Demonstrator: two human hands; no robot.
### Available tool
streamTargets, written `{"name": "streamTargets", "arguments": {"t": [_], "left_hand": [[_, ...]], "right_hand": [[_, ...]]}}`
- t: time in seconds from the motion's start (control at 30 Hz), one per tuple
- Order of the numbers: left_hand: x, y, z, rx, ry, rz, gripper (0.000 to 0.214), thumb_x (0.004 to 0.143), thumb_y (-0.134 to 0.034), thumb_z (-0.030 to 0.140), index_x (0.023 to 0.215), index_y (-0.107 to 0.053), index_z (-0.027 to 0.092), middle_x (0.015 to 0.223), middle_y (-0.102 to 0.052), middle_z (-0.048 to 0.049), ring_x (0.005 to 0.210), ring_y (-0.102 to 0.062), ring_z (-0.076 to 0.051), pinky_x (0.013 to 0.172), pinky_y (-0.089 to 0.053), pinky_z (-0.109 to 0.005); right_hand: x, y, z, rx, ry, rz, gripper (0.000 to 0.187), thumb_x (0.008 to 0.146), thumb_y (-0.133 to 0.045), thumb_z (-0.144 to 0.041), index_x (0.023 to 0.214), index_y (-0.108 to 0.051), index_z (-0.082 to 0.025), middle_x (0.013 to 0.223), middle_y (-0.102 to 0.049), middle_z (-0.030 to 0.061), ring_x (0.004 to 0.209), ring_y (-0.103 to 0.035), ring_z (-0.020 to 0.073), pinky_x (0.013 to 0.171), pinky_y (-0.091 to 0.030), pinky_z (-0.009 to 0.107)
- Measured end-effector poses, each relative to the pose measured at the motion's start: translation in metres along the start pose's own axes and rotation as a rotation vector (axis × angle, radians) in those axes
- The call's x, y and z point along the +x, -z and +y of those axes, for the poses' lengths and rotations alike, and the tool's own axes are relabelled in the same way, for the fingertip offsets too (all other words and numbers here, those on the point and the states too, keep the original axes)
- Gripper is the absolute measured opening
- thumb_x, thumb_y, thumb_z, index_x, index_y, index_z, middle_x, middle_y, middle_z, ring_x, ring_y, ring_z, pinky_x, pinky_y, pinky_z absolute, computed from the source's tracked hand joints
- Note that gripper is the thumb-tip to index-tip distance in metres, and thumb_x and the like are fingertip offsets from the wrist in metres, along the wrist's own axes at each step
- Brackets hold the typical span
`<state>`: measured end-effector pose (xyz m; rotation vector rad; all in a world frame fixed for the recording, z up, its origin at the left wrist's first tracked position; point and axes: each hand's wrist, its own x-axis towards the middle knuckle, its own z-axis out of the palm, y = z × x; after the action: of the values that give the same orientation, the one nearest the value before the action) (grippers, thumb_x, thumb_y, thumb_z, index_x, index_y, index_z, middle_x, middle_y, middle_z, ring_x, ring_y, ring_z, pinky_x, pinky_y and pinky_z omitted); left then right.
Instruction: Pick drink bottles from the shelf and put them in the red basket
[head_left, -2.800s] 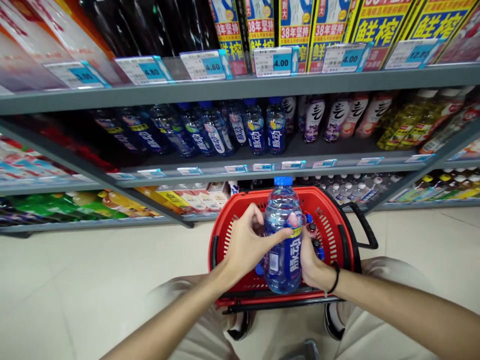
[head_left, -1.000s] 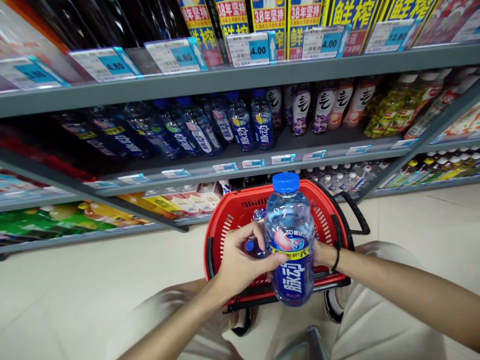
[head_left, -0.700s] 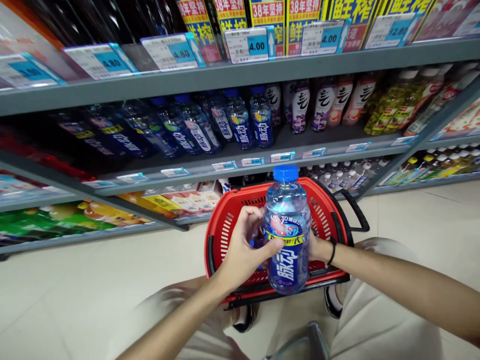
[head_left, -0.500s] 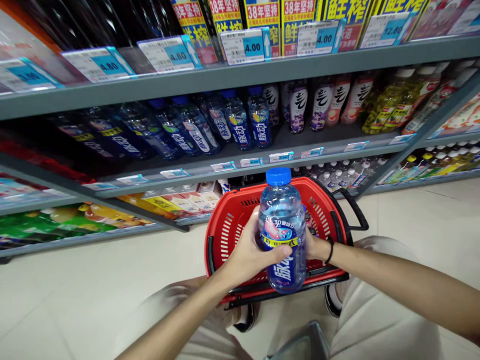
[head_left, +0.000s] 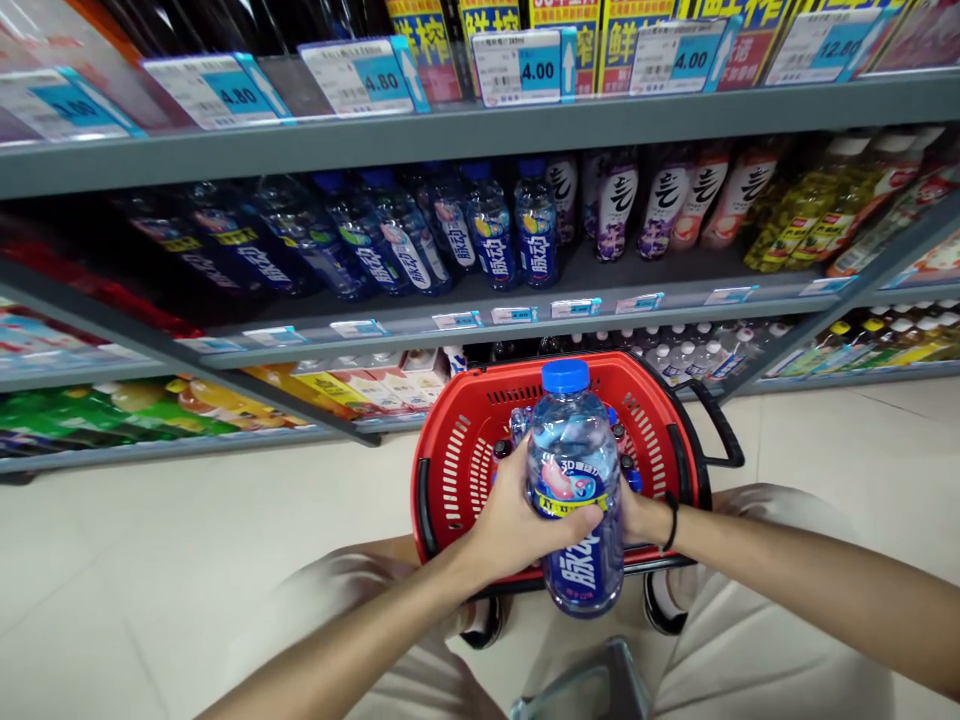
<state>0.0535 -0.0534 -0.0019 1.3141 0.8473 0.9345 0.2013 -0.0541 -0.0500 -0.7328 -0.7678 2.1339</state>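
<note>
A clear drink bottle (head_left: 576, 470) with a blue cap and blue label stands upright between both my hands, above a red shopping basket (head_left: 457, 450). My left hand (head_left: 517, 520) wraps its fingers round the bottle's left side, thumb across the label. My right hand (head_left: 636, 512) grips the right side, mostly hidden behind the bottle; a black band circles that wrist. Several more bottles with blue caps (head_left: 517, 425) lie inside the basket.
Grey store shelves (head_left: 480, 130) rise ahead with price tags along their edges. The middle shelf holds blue-labelled bottles (head_left: 487, 235), purple and pink bottles (head_left: 664, 205) and yellow bottles (head_left: 806, 215). Pale tile floor (head_left: 150, 560) spreads left. My knees are beside the basket.
The bottle was turned in my hands so its label faces me, lifted closer, then lowered a little toward the basket. Both hands kept their hold throughout.
</note>
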Motion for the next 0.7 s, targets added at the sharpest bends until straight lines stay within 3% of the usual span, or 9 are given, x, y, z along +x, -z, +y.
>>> {"name": "streamTargets", "arguments": {"t": [0.27, 0.57, 0.7], "left_hand": [[0.000, 0.010, -0.001, 0.013, 0.072, 0.053, 0.056, 0.072, -0.083, 0.032, 0.118, -0.056, 0.014, 0.110, -0.073, -0.0116, 0.098, -0.072, -0.026, 0.085, -0.060, -0.034], [0.000, 0.010, 0.002, -0.072, 0.095, 0.063, 0.066, 0.063, -0.091, 0.026, 0.118, -0.057, 0.012, 0.111, -0.074, -0.0108, 0.102, -0.072, -0.026, 0.090, -0.059, -0.033], [0.002, 0.009, 0.003, -0.057, 0.083, 0.040, 0.061, 0.069, -0.085, 0.028, 0.118, -0.055, 0.011, 0.112, -0.074, -0.0131, 0.098, -0.073, -0.025, 0.087, -0.060, -0.034]], "right_hand": [[0.008, -0.001, 0.003, 0.000, -0.095, -0.010, 0.076, 0.066, -0.062, -0.080, 0.108, -0.072, -0.017, 0.118, -0.073, 0.0148, 0.120, -0.062, 0.0354, 0.109, -0.042, 0.055], [0.010, 0.000, 0.005, 0.012, -0.172, -0.052, 0.083, 0.059, -0.061, -0.085, 0.105, -0.072, -0.017, 0.119, -0.072, 0.0153, 0.126, -0.058, 0.0371, 0.111, -0.041, 0.055], [0.009, 0.006, 0.008, 0.019, -0.173, -0.028, 0.078, 0.064, -0.060, -0.083, 0.105, -0.072, -0.018, 0.119, -0.072, 0.0147, 0.126, -0.058, 0.0358, 0.111, -0.040, 0.055]]}}
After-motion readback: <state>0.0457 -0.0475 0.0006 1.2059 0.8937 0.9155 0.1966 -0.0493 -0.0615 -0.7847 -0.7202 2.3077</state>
